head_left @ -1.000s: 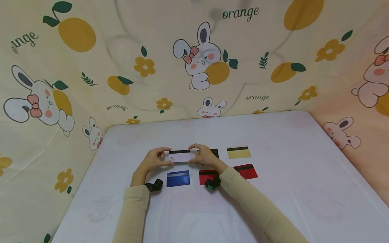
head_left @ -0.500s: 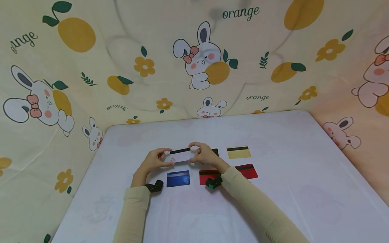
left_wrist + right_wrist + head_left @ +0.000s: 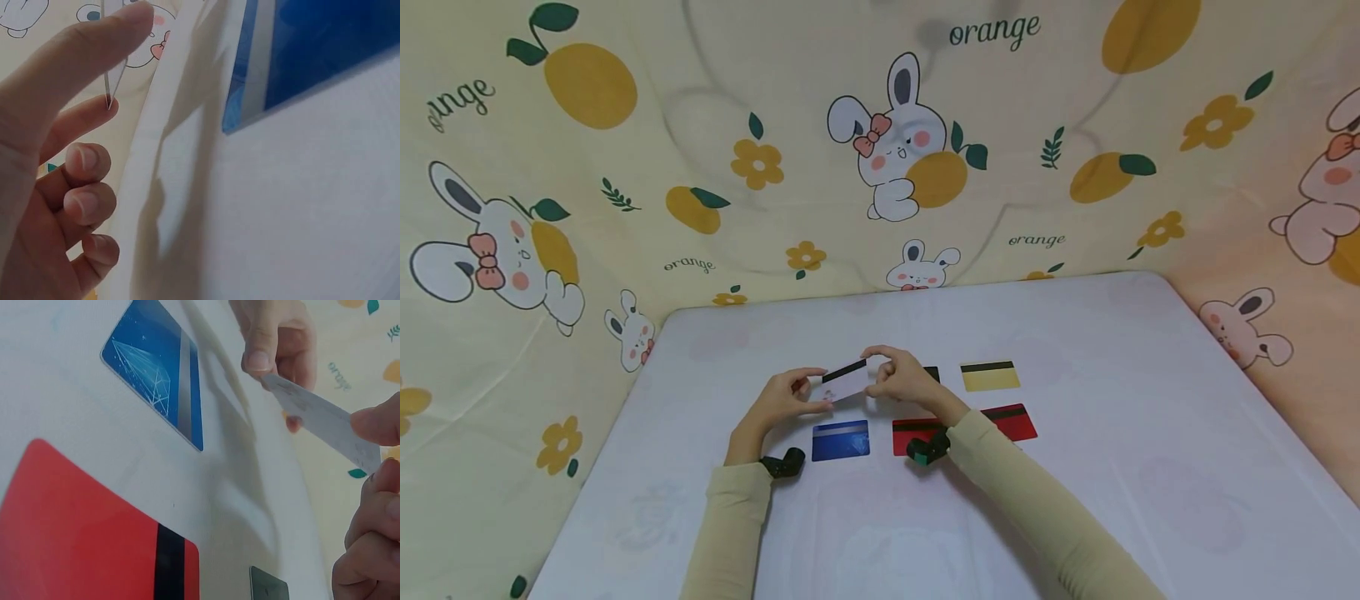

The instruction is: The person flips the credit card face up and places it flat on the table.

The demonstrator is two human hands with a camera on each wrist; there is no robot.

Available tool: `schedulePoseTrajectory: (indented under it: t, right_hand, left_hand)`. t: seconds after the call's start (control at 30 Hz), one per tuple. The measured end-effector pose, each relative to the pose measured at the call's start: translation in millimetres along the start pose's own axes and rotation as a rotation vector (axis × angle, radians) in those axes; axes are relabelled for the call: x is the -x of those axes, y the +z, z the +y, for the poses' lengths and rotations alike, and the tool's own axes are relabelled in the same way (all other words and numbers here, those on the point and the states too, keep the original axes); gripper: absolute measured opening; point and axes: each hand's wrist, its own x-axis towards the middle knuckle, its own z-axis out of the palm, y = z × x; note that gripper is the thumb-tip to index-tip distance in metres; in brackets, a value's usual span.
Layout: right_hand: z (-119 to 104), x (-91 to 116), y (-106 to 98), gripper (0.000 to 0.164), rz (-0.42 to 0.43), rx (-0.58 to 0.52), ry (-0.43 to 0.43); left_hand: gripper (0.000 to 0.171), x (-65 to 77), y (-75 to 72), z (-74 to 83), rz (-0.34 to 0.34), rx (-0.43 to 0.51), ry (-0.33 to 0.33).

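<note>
A white card with a black stripe (image 3: 844,385) is held above the table, tilted with its right end higher in the head view. My left hand (image 3: 781,395) pinches its left end between thumb and index finger. At the other end, my right hand (image 3: 907,382) grips it the same way. The left wrist view catches the white card (image 3: 115,75) nearly edge-on, with the remaining fingers of the left hand (image 3: 56,125) loosely curled. From the right wrist, the white card (image 3: 325,419) spans both hands. Below it lies a blue card (image 3: 840,441).
Two red cards, one near (image 3: 912,429) and one farther right (image 3: 1017,422), lie by the right forearm. A gold card (image 3: 990,377) sits at the back right. A black card (image 3: 932,374) is partly hidden behind the right hand. All rest on a white-covered table (image 3: 1075,500).
The white card has gone from about level to slanted, its right end rising. My right hand has moved slightly up and left; the left hand has barely shifted. Other cards stayed put.
</note>
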Motion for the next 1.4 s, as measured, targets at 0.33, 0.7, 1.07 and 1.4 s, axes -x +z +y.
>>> schedulePoseTrajectory:
  t: [0.33,0.7,1.07,1.4]
  right_hand:
    - [-5.0,4.3,1.5,0.060,0.031,0.012,-0.021]
    - [-7.5,7.6,3.0,0.058,0.042,0.008,-0.039]
    - [-7.7,7.5,8.0,0.058,0.069,0.057,-0.029]
    - [-8.7,8.7,10.9,0.054,0.076,0.124,-0.044]
  left_hand:
    - [0.060,2.7,-0.2,3.9,0.037,-0.066,0.091]
    - [0.066,7.3,-4.1,16.6,0.082,-0.128,0.197]
    - [0.065,6.5,2.8,32.8,0.061,-0.099,0.258]
    - [0.062,2.6,10.7,43.9,0.067,-0.094,0.320]
